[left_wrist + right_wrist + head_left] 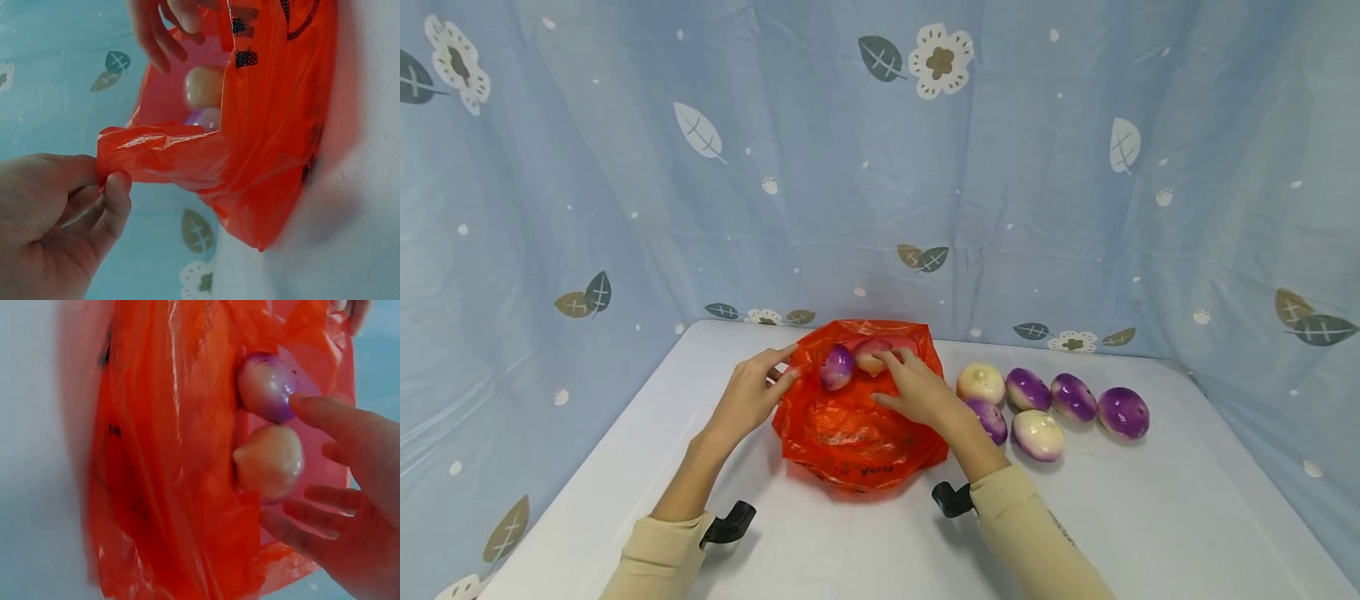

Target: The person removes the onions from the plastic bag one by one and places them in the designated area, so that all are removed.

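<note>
A red plastic bag (pixel 861 433) lies on the table with its mouth spread. Inside it are two purple-and-white turnips: a mostly purple turnip (pixel 837 367) at left, and beside it a paler turnip (pixel 868 358). My left hand (pixel 748 392) pinches the bag's left rim between thumb and fingers, plainest in the left wrist view (pixel 69 212). Over the bag's mouth, my right hand (pixel 919 390) spreads its fingers around the paler turnip (pixel 272 461). In the right wrist view its thumb is close to the purple turnip (pixel 265 387); whether they touch I cannot tell.
To the right of the bag, several more turnips (pixel 1073 397) lie grouped on the white table (pixel 865 550). The nearest purple turnip (pixel 990 421) sits beside my right forearm. A blue patterned curtain (pixel 820 167) hangs behind and along both sides.
</note>
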### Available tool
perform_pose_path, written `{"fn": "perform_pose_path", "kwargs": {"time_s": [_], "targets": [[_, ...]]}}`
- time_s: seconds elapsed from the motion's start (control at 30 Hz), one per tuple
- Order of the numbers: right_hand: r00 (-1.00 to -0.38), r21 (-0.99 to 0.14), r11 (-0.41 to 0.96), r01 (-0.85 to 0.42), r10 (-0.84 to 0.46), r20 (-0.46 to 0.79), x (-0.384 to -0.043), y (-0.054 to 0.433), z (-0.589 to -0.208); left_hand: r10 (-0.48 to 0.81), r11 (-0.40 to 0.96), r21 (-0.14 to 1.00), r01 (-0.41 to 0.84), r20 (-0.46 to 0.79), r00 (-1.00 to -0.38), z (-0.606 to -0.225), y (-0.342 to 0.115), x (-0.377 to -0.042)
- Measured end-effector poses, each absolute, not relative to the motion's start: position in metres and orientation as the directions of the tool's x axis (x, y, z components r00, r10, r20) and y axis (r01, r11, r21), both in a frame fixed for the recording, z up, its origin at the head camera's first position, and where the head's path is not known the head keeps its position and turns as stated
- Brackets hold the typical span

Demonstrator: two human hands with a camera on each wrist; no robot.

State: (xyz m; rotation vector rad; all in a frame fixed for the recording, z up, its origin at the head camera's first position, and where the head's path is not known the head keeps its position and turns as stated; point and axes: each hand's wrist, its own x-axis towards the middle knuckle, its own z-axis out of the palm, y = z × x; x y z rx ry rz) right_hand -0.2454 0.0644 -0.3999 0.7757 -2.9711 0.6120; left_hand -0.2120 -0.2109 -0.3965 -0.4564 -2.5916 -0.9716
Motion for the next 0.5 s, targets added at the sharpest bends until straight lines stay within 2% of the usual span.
{"fn": "perform_pose_path", "kwargs": {"time_s": [0.33, 0.5], "targets": [[-0.907, -0.361, 0.833, -0.419, -0.399, 0.134, -0.260, 0.054, -0.410, 0.188, 0.699, 0.565, 0.438, 0.446, -0.875, -0.397, -0.208, -0.211], [-0.896, -0.380, 0.812, -0.443, -0.415, 0.157, -0.263, 0.051, -0.413, 0.186, 0.707, 0.561, 0.431, 0.441, -0.878, -0.394, -0.206, -0.210]]}}
